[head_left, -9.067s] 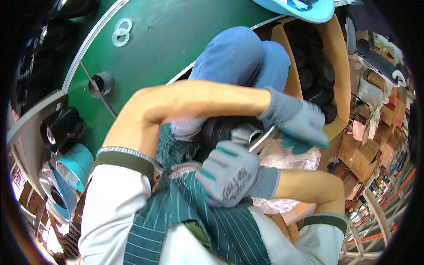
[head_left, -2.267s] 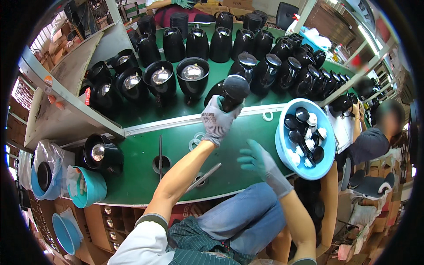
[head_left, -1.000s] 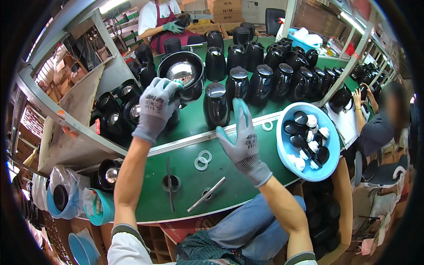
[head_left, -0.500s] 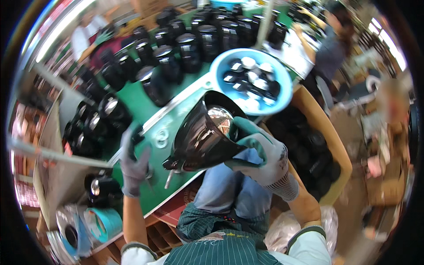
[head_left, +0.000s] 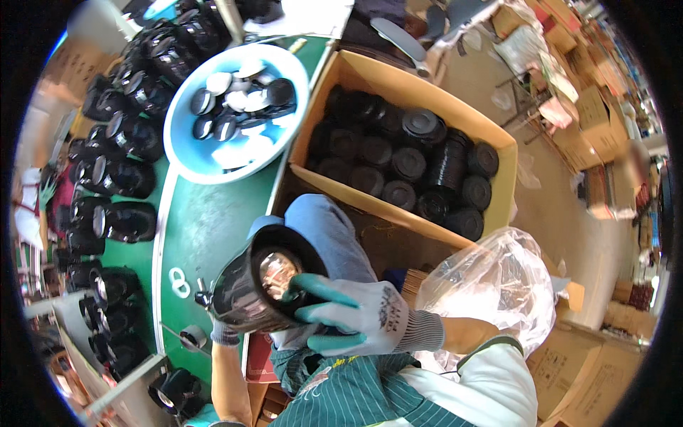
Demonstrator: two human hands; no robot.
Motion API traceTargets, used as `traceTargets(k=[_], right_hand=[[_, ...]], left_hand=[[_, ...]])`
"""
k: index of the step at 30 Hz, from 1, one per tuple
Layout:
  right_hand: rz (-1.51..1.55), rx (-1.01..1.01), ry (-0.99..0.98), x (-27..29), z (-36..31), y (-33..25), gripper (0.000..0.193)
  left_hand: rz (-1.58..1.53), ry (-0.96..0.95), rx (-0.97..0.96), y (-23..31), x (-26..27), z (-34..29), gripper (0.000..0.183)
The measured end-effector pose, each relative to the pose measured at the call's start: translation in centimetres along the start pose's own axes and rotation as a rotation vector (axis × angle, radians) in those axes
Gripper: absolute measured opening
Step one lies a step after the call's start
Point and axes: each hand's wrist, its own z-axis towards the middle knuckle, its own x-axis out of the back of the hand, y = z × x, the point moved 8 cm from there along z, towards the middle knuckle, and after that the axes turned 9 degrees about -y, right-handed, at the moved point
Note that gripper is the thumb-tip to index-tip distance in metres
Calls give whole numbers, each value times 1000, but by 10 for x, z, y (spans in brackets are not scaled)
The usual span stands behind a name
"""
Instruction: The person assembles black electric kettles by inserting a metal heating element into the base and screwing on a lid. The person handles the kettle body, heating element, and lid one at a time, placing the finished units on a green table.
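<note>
While the teal-tipped fingers (head_left: 313, 288) of the right hand (head_left: 356, 320) are spread and curled over the rim of a glossy black cone-shaped housing with a shiny reflective inside (head_left: 260, 288), the thumb wraps underneath, so it's a proper full-hand grip in a grey knit glove. Left hand (head_left: 226, 331) is mostly hidden behind the housing; you only see a bit of grey glove pressed against its lower back side, and honestly I can't tell how those fingers are set. The housing sits tilted with its open mouth facing up at the camera, held over the person's lap, just above the blue-jeaned knee (head_left: 320, 224) and right at the edge of the green worktable (head_left: 206, 228). Moving out from there, two small white rings (head_left: 179, 282) lie on the green top just left of the housing. Further up the table there's a round light-blue bowl full of small black and white caps (head_left: 235, 107), and rows of more black housings (head_left: 121, 171) along the far left. To the right, an open cardboard box packed with round black parts (head_left: 405, 153) stands on the floor beyond the knee, and a crumpled clear plastic bag (head_left: 491, 285) sits just behind the right forearm.
</note>
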Motion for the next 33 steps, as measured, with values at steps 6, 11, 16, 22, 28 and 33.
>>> traceTargets(k=[6,11,16,22,28,33], right_hand=[[299,-190,271,56,9,167,40],[-387,-1663,160,92,-110,489,127],[-561,-1781,190,81,-123,558,136],[-456,-1738,377,99,-145,510,113],[584,-337,397,45,9,244,111],[270,305,-93,3,69,67,113]], left_hand=[[87,194,60,23,-5,1,69],[56,278,123,25,7,-6,67],[-20,393,171,24,14,-35,65],[-263,421,51,23,18,-21,63],[-414,408,-57,14,-5,-4,61],[-199,121,-23,48,-28,12,59]])
